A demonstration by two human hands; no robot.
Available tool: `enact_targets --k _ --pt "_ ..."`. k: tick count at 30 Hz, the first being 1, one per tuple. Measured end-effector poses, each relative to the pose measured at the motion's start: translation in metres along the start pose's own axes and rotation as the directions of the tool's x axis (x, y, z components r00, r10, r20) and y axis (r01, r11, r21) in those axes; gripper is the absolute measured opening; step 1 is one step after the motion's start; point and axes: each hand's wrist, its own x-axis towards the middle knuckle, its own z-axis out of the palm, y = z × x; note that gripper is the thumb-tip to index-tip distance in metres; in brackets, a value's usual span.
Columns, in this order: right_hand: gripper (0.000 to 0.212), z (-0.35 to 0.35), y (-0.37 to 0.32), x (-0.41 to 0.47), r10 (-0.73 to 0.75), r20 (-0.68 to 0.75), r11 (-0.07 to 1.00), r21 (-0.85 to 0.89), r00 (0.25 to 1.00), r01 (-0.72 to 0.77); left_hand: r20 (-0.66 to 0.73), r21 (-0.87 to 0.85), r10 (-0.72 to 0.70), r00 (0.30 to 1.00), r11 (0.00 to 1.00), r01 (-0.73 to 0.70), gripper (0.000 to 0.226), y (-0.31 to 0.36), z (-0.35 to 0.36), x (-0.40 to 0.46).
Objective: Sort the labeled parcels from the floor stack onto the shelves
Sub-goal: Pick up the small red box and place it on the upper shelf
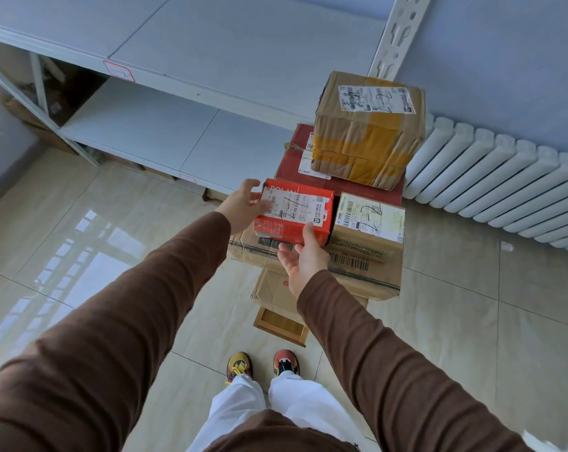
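Note:
A small red parcel [295, 212] with a white label sits atop the floor stack. My left hand [243, 205] grips its left end, thumb on the label. My right hand [304, 256] holds its near edge from below, palm up, thumb on the front face. Beside it on the right lies a small tan labeled parcel [369, 223]. Behind them a taped brown parcel [369, 128] rests on a large red box [308, 171]. Larger cardboard boxes [367, 275] lie underneath. White shelves [165, 132] stand to the left.
A white radiator [504, 184] runs along the right wall. A shelf upright [400, 31] rises behind the stack. Tiled floor [96, 230] stretches to the left. A flat wooden box [281, 326] lies just ahead of my shoes [263, 365].

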Motion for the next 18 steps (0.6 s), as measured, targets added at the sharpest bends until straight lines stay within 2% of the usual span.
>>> enact_targets --k 4,7,10,13,16,18 --pt "0.070 0.000 -0.002 0.004 -0.021 -0.011 1.000 -0.017 1.000 0.020 -0.030 0.009 -0.003 1.000 1.000 0.003 0.037 -0.004 -0.003 0.000" --pt "0.070 0.000 0.000 0.002 0.004 0.018 0.998 -0.065 1.000 -0.003 -0.053 -0.008 -0.008 0.999 1.000 0.007 0.037 -0.007 -0.007 -0.001" --pt "0.066 -0.001 0.006 -0.001 0.011 0.042 0.994 -0.112 0.999 -0.007 -0.026 -0.136 -0.046 0.999 0.990 0.042 0.045 -0.014 -0.010 -0.006" --pt "0.051 0.001 0.010 0.001 -0.036 0.053 0.986 -0.161 0.998 0.044 -0.012 -0.264 -0.072 0.997 0.962 0.067 0.048 -0.017 -0.012 -0.016" --pt "0.029 0.002 0.012 0.003 -0.076 0.088 0.976 -0.197 0.993 0.092 -0.064 -0.359 -0.055 0.996 0.933 0.029 0.046 -0.019 -0.015 -0.026" --pt "0.034 0.003 0.013 0.001 -0.110 0.128 0.964 -0.229 0.986 0.138 -0.121 -0.382 -0.039 0.992 0.924 -0.010 0.044 -0.019 -0.021 -0.034"
